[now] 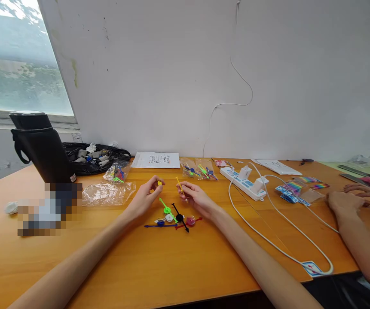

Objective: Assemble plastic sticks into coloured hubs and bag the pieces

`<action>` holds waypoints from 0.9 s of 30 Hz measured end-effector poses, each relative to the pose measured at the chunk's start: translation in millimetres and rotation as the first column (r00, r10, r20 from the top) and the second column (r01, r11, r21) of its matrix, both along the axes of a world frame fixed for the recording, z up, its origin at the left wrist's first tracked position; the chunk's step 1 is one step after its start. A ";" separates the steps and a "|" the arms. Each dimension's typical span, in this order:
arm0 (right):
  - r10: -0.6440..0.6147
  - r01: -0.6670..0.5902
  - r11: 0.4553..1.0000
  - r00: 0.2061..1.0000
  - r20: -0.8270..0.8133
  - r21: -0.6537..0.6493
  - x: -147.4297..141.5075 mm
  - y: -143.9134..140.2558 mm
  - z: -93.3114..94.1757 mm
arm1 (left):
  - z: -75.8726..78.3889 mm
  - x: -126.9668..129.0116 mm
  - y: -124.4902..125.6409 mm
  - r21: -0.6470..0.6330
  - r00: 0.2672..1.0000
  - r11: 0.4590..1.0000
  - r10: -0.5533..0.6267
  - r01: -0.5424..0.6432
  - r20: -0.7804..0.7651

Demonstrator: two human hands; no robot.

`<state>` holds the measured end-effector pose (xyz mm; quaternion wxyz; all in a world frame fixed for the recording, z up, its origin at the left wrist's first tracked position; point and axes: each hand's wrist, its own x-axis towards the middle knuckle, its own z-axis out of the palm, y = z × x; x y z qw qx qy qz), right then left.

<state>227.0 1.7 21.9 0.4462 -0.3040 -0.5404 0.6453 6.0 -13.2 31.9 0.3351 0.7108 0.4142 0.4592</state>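
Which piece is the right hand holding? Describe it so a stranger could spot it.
On the orange table, look just above the cluster of coloured spinner pieces. The right hand pinches a thin yellow stick: the only yellow stick, raised off the table.

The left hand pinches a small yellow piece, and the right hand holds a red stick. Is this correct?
Not quite. In the head view, the right hand holds a yellow stick, not a red one. The left hand does pinch a small yellow piece.

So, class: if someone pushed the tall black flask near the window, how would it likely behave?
The black flask stands upright and tall on a narrow base, so a push near its lid would probably tip it. It leans little on anything nearby. Its side handle suggests it is fairly heavy, so a low push might slide it.
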 end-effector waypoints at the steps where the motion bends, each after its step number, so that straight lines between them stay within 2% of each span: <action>1: -0.069 0.068 0.998 0.997 0.026 0.014 1.8 5.6 -5.1 | -4.1 0.2 3.1 -0.059 0.997 0.998 0.035 -0.031 0.063; 4: -0.285 0.264 0.955 0.945 0.162 0.137 7.5 22.8 -21.3 | -16.8 2.3 11.8 -0.249 0.963 0.967 0.106 -0.042 0.246; 7: -0.419 0.332 0.888 0.868 0.266 0.318 9.0 36.9 -32.1 | -24.7 4.4 16.7 -0.275 0.945 0.961 0.096 -0.007 0.313; 10: -0.473 0.286 0.830 0.816 0.332 0.479 3.5 49.0 -34.3 | -26.7 4.8 17.9 -0.252 0.946 0.968 0.085 -0.003 0.313; 14: -0.544 0.134 0.702 0.735 0.405 0.699 -8.8 64.5 -31.6 | -26.0 4.3 17.6 -0.249 0.945 0.968 0.090 -0.010 0.314; 16: -0.556 0.074 0.661 0.716 0.422 0.747 -13.3 70.3 -30.8 | -25.8 4.2 17.6 -0.250 0.945 0.968 0.092 -0.011 0.314; 20: -0.548 0.010 0.629 0.714 0.435 0.777 -15.2 74.6 -31.1 | -26.0 4.7 17.8 -0.258 0.947 0.966 0.078 0.005 0.313; 27: -0.598 0.087 0.597 0.711 0.370 0.798 -16.4 61.2 -24.9 | -27.4 5.9 18.9 -0.249 0.930 0.968 0.072 0.021 0.359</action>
